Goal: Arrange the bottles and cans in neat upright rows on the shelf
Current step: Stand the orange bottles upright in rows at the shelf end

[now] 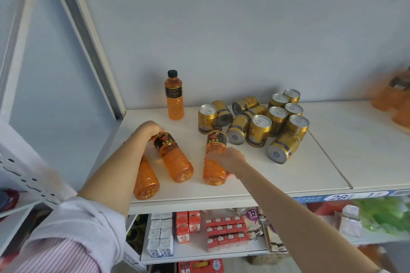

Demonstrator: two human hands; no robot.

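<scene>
- Step in hand: you are, by the look of it, picking up fallen bottles to stand them on the white laminate shelf (310, 162); both hands are on bottles, neither yet upright.
- Left hand (149, 128): fingers wrapped over the neck end of a lying orange plastic drink bottle with a black label (175, 158), cap end pointing to the back.
- Right hand (230, 158): fingers closed around the middle of a second lying orange bottle (214, 157), near the front edge.
- Third lying orange bottle (146, 180): partly hidden under your left forearm, at the shelf's front left.
- Upright black-capped orange bottle (174, 95): stands alone at the back left; a likely anchor for the row.
- Gold metal cans (259, 126): clustered right of the bottles, some upright, several on their sides, one can (282, 147) lying nearest the front.
- Next move calls for: tipping each held bottle onto its base and lining it up beside the standing one; the cans remain unsorted.
</scene>
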